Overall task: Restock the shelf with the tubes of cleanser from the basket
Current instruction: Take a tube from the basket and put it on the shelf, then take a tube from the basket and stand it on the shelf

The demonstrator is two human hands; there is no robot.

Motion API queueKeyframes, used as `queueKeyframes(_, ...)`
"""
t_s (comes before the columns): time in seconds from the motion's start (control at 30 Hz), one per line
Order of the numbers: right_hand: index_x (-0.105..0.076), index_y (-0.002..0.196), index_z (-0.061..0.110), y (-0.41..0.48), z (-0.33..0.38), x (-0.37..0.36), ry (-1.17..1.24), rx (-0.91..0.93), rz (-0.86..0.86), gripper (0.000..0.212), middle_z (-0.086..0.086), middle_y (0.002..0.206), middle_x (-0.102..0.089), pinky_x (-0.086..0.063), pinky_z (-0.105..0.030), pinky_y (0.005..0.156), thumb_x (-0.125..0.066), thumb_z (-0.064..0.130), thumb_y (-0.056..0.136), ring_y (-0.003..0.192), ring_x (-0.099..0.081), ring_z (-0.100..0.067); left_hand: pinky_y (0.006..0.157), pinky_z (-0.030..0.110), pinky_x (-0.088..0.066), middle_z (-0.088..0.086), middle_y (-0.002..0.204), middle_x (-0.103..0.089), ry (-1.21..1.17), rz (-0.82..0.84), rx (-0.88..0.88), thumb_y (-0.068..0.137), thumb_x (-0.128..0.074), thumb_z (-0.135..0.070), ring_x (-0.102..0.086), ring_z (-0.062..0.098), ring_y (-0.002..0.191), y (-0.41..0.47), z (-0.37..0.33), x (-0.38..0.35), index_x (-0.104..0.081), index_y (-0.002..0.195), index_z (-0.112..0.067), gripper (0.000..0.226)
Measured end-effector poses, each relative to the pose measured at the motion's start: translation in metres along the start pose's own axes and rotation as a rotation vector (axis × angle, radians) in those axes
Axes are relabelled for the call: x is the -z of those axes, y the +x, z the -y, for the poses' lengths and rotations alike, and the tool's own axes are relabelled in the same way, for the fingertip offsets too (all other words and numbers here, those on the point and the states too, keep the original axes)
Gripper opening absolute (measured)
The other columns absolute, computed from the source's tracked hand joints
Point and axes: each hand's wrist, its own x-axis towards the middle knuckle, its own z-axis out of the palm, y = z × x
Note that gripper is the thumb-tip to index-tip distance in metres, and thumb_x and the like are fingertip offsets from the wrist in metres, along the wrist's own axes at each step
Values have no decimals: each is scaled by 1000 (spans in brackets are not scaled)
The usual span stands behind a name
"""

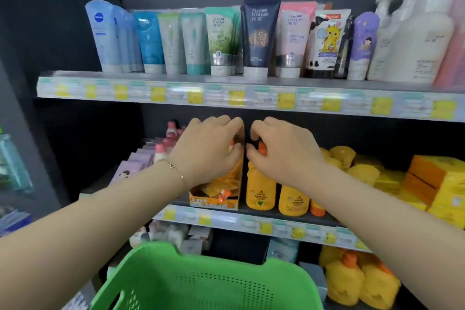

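Grip: right hand [284,151] has thumb and curled fingers pinched on the orange cap [262,149] of a yellow tube [260,191]. Left hand [208,151] is curled over the top edge of the display box [214,202] just beside it, apparently steadying it. Neither hand is free.

Position: the yellow tube stands upright in the front row of the middle shelf [251,224], close against the box's right wall, with similar yellow containers to its right. Its cap sits directly under the right fingertips and its body hangs below the hand in plain view. I cannot say for certain whether it is a tube or a small bottle. The green basket [201,284] sits low and near the person, below both hands. Its contents are not visible from this angle.

Handling, as judged: light plastic with soft walls that give under a squeeze. The smooth printed skin is probably a little slippery. The cap is the stiff part and is fine for nudging or straightening. For lifting, the shoulder or mid-body is the better hold, since a cap pinch lets the body swing. It is not fragile; the main risk is toppling its neighbours.

Reference: the cleanser tubes [259,35] on the upper shelf [226,93] stand cap-down, packed side by side.
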Motion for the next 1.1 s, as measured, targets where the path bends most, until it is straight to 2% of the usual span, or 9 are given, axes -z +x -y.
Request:
queueKeyframes(0.1,-57,101,22,-10,21,-24,13,-33,45,24,4,94,-58,-35,-31,60,-49,43,92,89,-60,-22,80,43,-45,-5,93,-57,-20,48,-12,91,-46,-37,-58,22,88,-19,15,-13,-52,108,-21,24)
queueKeyframes(0.23,-55,99,21,-22,45,-53,42,-68,135,22,5,89,-54,-32,-31,61,-48,42,93,84,-59,-23,65,33,-33,-9,80,-39,-94,109,-25,87,-53,-30,-57,26,83,-47,30,-39,-49,97,-20,15)
queueKeyframes(0.3,-54,100,21,-32,53,-68,59,-94,197,23,5,90,-55,-32,-30,59,-47,41,93,84,-58,-22,65,32,-30,-9,79,-39,-143,152,-32,85,-54,-28,-57,26,80,-61,34,-54,-50,95,-20,14)
queueKeyframes(0.47,-53,100,21,-62,66,-103,109,-181,340,25,3,92,-56,-36,-31,57,-49,44,93,84,-60,-25,64,33,-40,-1,100,-59,-218,273,-55,88,-54,-32,-60,26,90,-101,37,-95,-52,117,-20,31)
queueKeyframes(0.63,-49,85,25,-102,80,-134,175,-329,444,18,2,89,-62,-38,-32,58,-52,42,87,87,-62,-27,70,33,-45,-2,105,-58,-339,416,-49,88,-50,-32,-58,24,98,-137,24,-129,-53,113,-23,27)
queueKeyframes(0.73,-49,86,25,-128,88,-149,187,-372,546,20,2,90,-61,-41,-33,62,-52,44,86,89,-62,-28,72,34,-47,-2,107,-56,-372,521,-71,89,-50,-33,-57,21,100,-161,15,-146,-49,115,-23,27)
queueKeyframes(0.87,-58,93,23,-157,92,-164,183,-434,722,22,-1,96,-65,-44,-33,67,-52,43,87,90,-62,-28,76,37,-52,-1,107,-58,-396,666,-125,92,-47,-34,-60,22,97,-189,8,-167,-49,116,-21,28)
queueKeyframes(0.97,-59,96,22,-175,97,-176,195,-473,865,21,0,93,-64,-43,-32,66,-52,40,88,85,-60,-26,71,34,-51,1,102,-57,-413,824,-151,93,-48,-30,-60,22,88,-204,-1,-180,-49,117,-18,27)
queueKeyframes(1.1,-58,107,14,-199,100,-201,213,-435,1251,30,-2,96,-62,-50,-32,67,-54,39,92,82,-61,-22,73,38,-55,6,101,-57,-363,1046,-200,93,-50,-26,-60,24,86,-220,-16,-204,-50,119,-14,29)
